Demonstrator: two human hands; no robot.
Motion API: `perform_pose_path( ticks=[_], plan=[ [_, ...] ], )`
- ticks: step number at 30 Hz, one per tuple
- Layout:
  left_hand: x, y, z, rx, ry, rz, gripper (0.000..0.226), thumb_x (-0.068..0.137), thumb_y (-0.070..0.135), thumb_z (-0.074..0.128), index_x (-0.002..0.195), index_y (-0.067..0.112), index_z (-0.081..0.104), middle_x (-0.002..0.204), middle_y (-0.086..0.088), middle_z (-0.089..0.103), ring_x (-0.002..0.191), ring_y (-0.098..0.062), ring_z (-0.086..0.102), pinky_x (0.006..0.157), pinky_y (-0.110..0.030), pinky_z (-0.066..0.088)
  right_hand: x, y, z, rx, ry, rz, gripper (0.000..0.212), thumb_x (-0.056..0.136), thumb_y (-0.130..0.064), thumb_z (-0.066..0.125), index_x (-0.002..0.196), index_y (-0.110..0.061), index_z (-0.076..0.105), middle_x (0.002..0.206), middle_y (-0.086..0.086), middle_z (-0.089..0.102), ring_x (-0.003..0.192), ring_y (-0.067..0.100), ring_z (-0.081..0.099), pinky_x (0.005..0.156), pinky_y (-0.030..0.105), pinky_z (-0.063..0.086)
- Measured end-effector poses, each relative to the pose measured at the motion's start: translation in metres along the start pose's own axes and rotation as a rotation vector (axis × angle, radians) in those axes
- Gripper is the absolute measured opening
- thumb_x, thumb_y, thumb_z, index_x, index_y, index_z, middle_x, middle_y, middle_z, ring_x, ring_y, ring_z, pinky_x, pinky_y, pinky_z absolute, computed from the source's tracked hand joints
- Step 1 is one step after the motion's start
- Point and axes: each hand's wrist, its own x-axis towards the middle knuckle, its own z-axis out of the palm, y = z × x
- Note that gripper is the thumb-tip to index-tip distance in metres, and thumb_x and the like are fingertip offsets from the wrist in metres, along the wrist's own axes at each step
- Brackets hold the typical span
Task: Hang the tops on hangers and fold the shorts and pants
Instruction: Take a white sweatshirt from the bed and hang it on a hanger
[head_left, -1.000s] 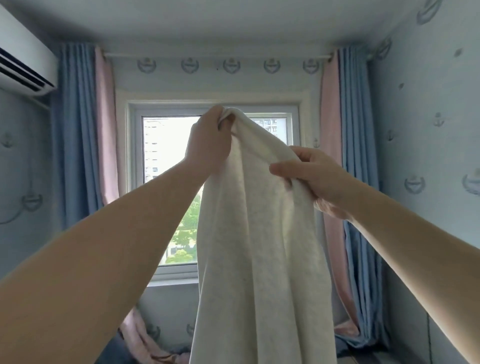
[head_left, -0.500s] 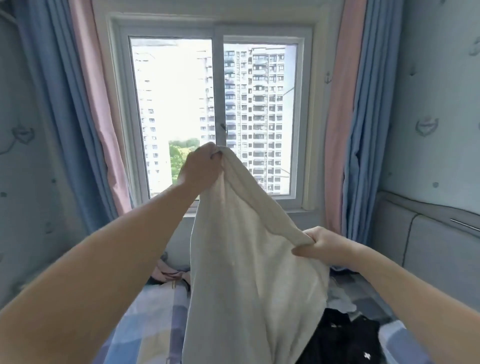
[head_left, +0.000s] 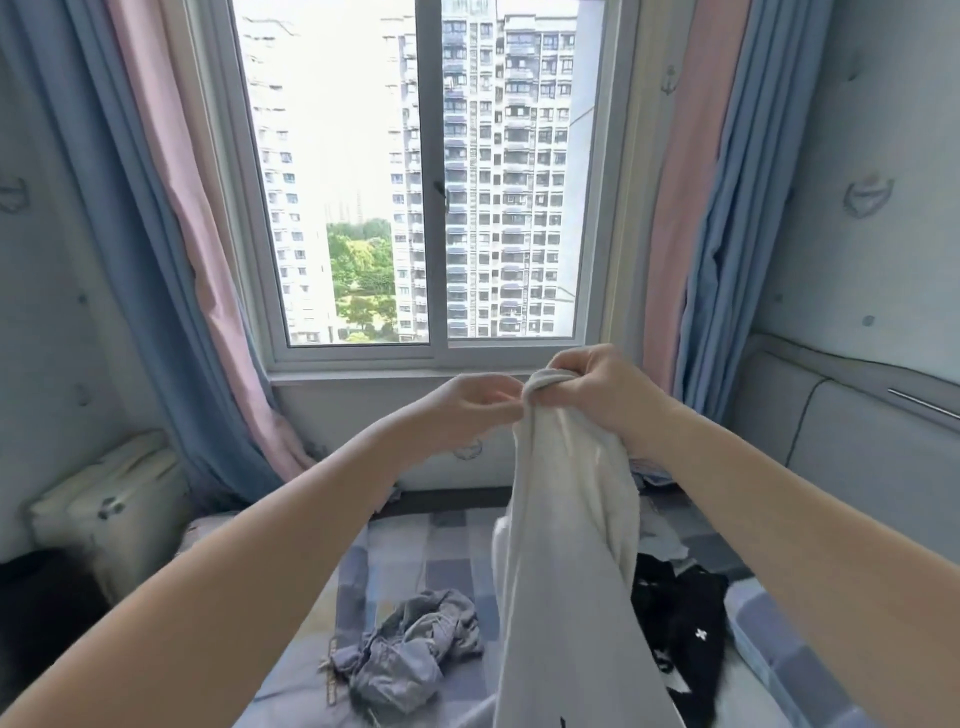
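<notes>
A long off-white garment (head_left: 566, 545) hangs in front of me over the bed. My right hand (head_left: 597, 389) grips its bunched top edge. My left hand (head_left: 467, 410) is right beside it, fingers curled and pinching the same top edge at the left. The cloth drops straight down past the bottom of the frame. A crumpled grey-blue garment (head_left: 415, 649) lies on the bed below my left arm. A black garment (head_left: 680, 613) with small white marks lies to the right of the hanging cloth.
The bed (head_left: 405, 540) has a checked blue and grey cover. A window (head_left: 431, 182) with pink and blue curtains (head_left: 176, 234) faces me. A cream box-like object (head_left: 109, 499) stands at the left. A padded wall panel (head_left: 857, 441) runs along the right.
Both hands came down from above the window to just below the sill. They moved together, so the garment's top edge is now bunched between them. My view tilted down onto the bed.
</notes>
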Motion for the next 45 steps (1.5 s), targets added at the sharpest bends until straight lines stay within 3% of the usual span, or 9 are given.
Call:
perform_pose_path(
  ticks=[5,8,11,17,23,30,36,41,45],
  plan=[
    [-0.02,-0.003,0.024,-0.208,-0.163,-0.062,0.028,0.094,0.038,0.067,0.119,0.027,0.069,0.118,0.002,0.072,0.112,-0.016,0.067,0.1,-0.038,0.051,-0.007,-0.004,-0.017,-0.045,-0.007,-0.024,0.014,0.077,-0.02,0.083,0.081,-0.009,0.076,0.078,0.012,0.068,0.069,0.01,0.062,0.068,0.03,0.055],
    [-0.019,-0.002,0.057,-0.221,0.101,-0.022,0.021,0.094,0.03,0.061,0.094,0.01,0.07,0.083,-0.001,0.062,0.077,-0.018,0.056,0.075,-0.032,0.042,-0.013,0.0,-0.017,-0.069,-0.058,-0.018,0.019,0.076,-0.027,0.085,0.081,-0.011,0.074,0.074,0.007,0.066,0.069,0.012,0.06,0.068,0.031,0.052],
    [-0.022,-0.01,0.075,-0.312,0.33,-0.009,0.019,0.098,0.014,0.054,0.098,-0.004,0.061,0.083,-0.01,0.05,0.078,-0.021,0.045,0.071,-0.036,0.035,-0.028,0.017,-0.021,-0.111,-0.217,0.047,0.021,0.08,-0.037,0.083,0.082,-0.02,0.071,0.068,-0.006,0.065,0.061,0.004,0.055,0.059,0.014,0.044],
    [-0.045,-0.018,0.103,-0.249,0.412,0.047,0.023,0.091,0.011,0.054,0.07,0.009,0.043,0.067,0.003,0.04,0.061,-0.01,0.036,0.052,-0.023,0.029,-0.074,0.105,0.014,-0.377,-0.276,0.308,0.033,0.073,-0.023,0.071,0.054,-0.02,0.044,0.053,-0.009,0.044,0.053,0.012,0.041,0.055,0.029,0.034],
    [-0.062,-0.047,0.104,-0.243,0.494,-0.021,0.036,0.089,0.007,0.06,0.062,0.019,0.039,0.063,0.006,0.033,0.06,-0.011,0.031,0.051,-0.024,0.026,-0.144,0.191,0.065,-0.438,-0.172,0.533,0.023,0.08,-0.025,0.052,0.058,-0.022,0.05,0.061,-0.004,0.058,0.057,0.02,0.052,0.052,0.029,0.034],
    [-0.075,-0.124,0.098,-0.101,0.696,-0.25,0.02,0.095,0.015,0.06,0.079,0.003,0.06,0.066,0.008,0.048,0.057,-0.001,0.039,0.055,-0.019,0.034,-0.184,0.234,0.101,-0.521,-0.373,0.632,0.033,0.093,-0.043,0.048,0.069,-0.021,0.052,0.077,-0.006,0.061,0.088,0.024,0.055,0.09,0.039,0.037],
    [-0.104,-0.177,0.123,0.156,0.414,-0.595,0.031,0.094,0.03,0.061,0.125,0.028,0.064,0.133,-0.003,0.059,0.125,-0.026,0.052,0.107,-0.041,0.043,-0.187,0.196,0.122,-0.048,-0.466,0.416,0.051,0.093,-0.036,0.066,0.056,-0.013,0.04,0.056,-0.004,0.034,0.056,0.013,0.029,0.053,0.03,0.026],
    [-0.149,-0.162,0.172,-0.036,0.1,-0.382,0.066,0.081,0.0,0.07,0.14,0.025,0.052,0.144,0.004,0.046,0.134,-0.011,0.044,0.111,-0.032,0.039,-0.188,0.169,0.136,0.219,-0.249,0.391,0.044,0.1,-0.023,0.061,0.066,-0.009,0.037,0.071,0.007,0.032,0.061,0.018,0.029,0.055,0.031,0.026],
    [-0.179,-0.149,0.223,-0.366,0.09,-0.345,0.072,0.081,0.012,0.08,0.143,0.028,0.045,0.133,0.01,0.055,0.122,0.0,0.053,0.097,-0.018,0.046,-0.196,0.155,0.142,0.395,-0.162,0.462,0.035,0.103,-0.022,0.056,0.078,0.003,0.057,0.074,0.012,0.052,0.067,0.021,0.048,0.062,0.029,0.041]
  ],
)
